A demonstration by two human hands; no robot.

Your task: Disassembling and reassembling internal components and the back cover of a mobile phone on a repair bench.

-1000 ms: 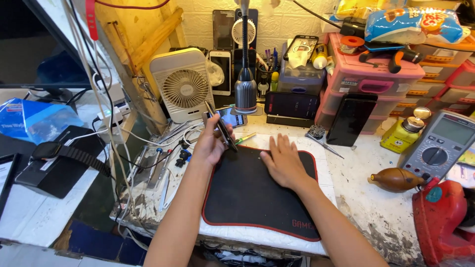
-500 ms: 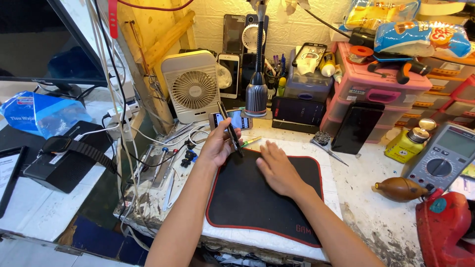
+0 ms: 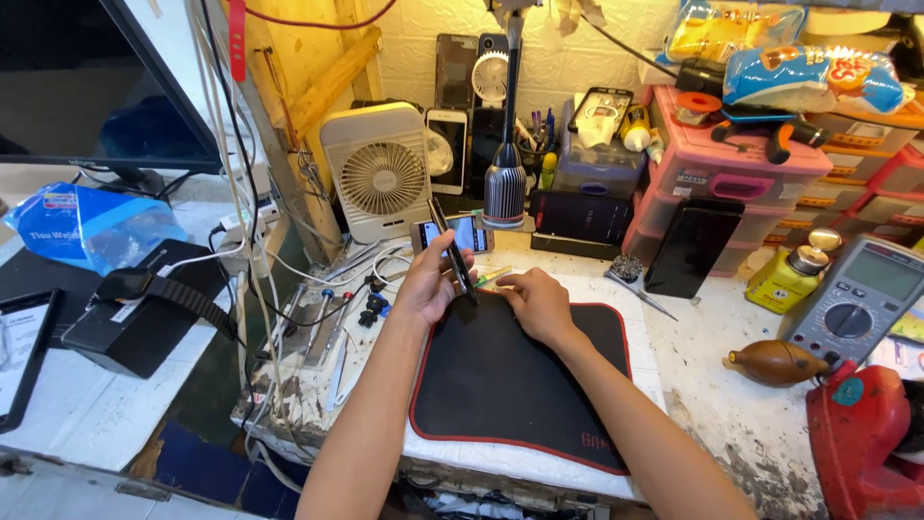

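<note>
My left hand (image 3: 429,282) grips a thin black phone (image 3: 451,248), held on edge above the far left corner of a black mat with red trim (image 3: 515,385). My right hand (image 3: 537,301) rests on the mat's far edge, fingers curled, fingertips touching a thin yellow-green tool (image 3: 493,276) lying there. Whether those fingers pinch the tool is unclear. Just behind the held phone lies another phone with a lit screen (image 3: 470,233).
A small white fan (image 3: 377,175), a lamp base (image 3: 504,195), upright phones and pink drawer boxes (image 3: 731,173) line the back. A dark phone (image 3: 693,247), yellow bottle (image 3: 791,274), multimeter (image 3: 859,299) and brown blower (image 3: 778,362) sit right. Cables and tools lie left.
My left hand has lifted the black phone up on edge. My right hand slid from the mat's middle to its far edge by the yellow-green tool. The view moved closer.
</note>
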